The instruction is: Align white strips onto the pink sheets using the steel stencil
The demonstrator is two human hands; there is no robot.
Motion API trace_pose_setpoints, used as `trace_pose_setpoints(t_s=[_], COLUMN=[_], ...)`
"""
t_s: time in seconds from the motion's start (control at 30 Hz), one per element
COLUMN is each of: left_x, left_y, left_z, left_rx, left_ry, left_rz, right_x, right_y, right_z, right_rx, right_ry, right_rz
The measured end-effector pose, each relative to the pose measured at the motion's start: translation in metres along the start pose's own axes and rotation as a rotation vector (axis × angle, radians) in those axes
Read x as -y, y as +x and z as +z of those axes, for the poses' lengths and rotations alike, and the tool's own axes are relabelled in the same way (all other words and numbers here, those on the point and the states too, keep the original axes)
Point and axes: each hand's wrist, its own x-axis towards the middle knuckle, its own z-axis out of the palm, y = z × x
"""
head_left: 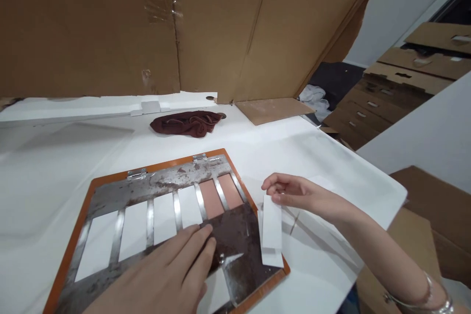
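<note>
At the near edge of the desk, the left hand lies flat and released, fingers spread, pressing down on the rusty metal stencil frame hinged over an orange board. Just right of it, the right hand pinches the top of a white paper strip, which hangs over a second strip lying at the board's right edge. White strips fill four of the frame's slots; the two rightmost show bare board. The step in hand looks like loading strips; the next move would call for a steady hold and careful alignment. Farther off lie a maroon cloth and cardboard sheets.
</note>
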Motion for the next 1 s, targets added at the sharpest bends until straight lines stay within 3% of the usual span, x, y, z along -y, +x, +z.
trace_pose_setpoints(t_s=[0.1, 0.27, 0.4, 0.5, 0.6, 0.7, 1.0], left_x=[0.002, -0.003, -0.005, -0.004, -0.004, -0.004, 0.004], left_y=[0.013, 0.030, 0.034, 0.033, 0.033, 0.035, 0.040], left_z=[-0.013, -0.020, -0.018, -0.016, -0.015, -0.013, -0.018], left_rx=[0.037, 0.232, 0.223, 0.234, 0.318, 0.370, 0.250], left_ry=[-0.002, 0.000, -0.033, -0.138, -0.225, -0.173, -0.042], left_rz=[0.089, 0.057, 0.030, -0.006, -0.046, 0.016, 0.143], right_x=[0.013, 0.033, 0.038, 0.036, 0.034, 0.033, 0.031], right_y=[0.022, 0.089, 0.125, 0.132, 0.130, 0.130, 0.134], right_z=[0.002, 0.017, 0.029, 0.032, 0.032, 0.033, 0.035], right_rx=[0.029, 0.182, 0.318, 0.354, 0.356, 0.355, 0.344], right_ry=[0.034, 0.048, 0.011, -0.009, -0.020, -0.029, -0.037], right_rz=[-0.040, -0.101, -0.100, -0.098, -0.087, -0.072, -0.049])
